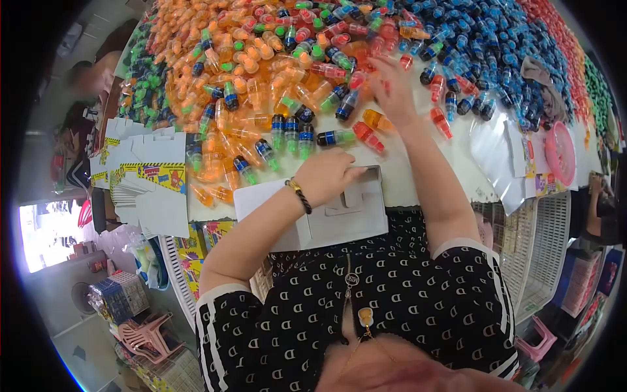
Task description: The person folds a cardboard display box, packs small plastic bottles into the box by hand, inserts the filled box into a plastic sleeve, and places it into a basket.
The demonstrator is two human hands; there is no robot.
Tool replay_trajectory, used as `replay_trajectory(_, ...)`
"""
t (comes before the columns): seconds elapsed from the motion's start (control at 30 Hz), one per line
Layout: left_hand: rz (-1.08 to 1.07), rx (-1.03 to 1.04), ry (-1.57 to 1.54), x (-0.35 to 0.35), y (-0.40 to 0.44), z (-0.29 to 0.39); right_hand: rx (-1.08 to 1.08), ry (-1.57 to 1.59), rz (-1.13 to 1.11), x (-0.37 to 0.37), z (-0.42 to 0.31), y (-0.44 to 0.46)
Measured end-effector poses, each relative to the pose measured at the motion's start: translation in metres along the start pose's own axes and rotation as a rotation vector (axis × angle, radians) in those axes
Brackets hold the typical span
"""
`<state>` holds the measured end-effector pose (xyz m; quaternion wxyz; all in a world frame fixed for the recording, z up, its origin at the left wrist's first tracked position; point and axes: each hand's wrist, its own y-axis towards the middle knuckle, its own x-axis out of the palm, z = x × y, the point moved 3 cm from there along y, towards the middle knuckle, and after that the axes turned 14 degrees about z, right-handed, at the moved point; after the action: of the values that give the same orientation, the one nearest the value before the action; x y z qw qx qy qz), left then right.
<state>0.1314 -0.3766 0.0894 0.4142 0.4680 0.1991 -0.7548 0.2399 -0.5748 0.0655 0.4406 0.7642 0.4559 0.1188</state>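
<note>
My left hand [328, 175], with a dark beaded bracelet at the wrist, lies over the far edge of an open white box [343, 225]. Its thumb and fingers are bent at that edge. A moulded white insert [346, 204] shows inside the box. My right hand [394, 95] reaches into the near side of the bottle heap, fingers bent among small red bottles [369, 136]; blur hides whether it grips one. Between the hands lie a dark bottle with a green end [335, 137] and an orange bottle [377, 120]. Several dark-and-green bottles [292, 134] stand upright beyond my left hand.
Heaps of orange bottles [255, 52], blue bottles [496, 39] and red bottles cover the far table [418, 186]. Flat printed cartons [147, 176] are stacked at left. A pink basket [560, 153] and clear plastic sheeting [491, 153] lie at right. White crates [545, 242] stand below.
</note>
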Motion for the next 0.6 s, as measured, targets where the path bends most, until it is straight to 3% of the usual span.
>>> replay_trajectory(0.07,0.161,0.034,-0.288,-0.009,0.001,-0.009,0.055,-0.009,0.018,-0.024,0.001,-0.001)
replay_trajectory(0.23,0.166,-0.045,-0.207,-0.054,0.023,-0.018,0.081,-0.207,-0.097,-0.07,0.001,-0.012)
replay_trajectory(0.37,0.051,0.148,0.042,-0.048,0.056,-0.007,-0.077,-0.296,-0.236,-0.06,-0.006,-0.006)
replay_trajectory(0.43,-0.064,0.442,0.063,-0.02,0.068,0.01,-0.088,-0.306,-0.301,-0.045,0.006,-0.003)
replay_trajectory(0.5,-0.082,0.511,0.181,0.005,0.08,0.018,-0.113,-0.327,-0.437,-0.03,0.016,-0.001)
replay_trajectory(0.6,-0.108,0.631,0.414,0.027,0.091,0.017,0.065,-0.292,-0.376,-0.035,0.01,0.0)
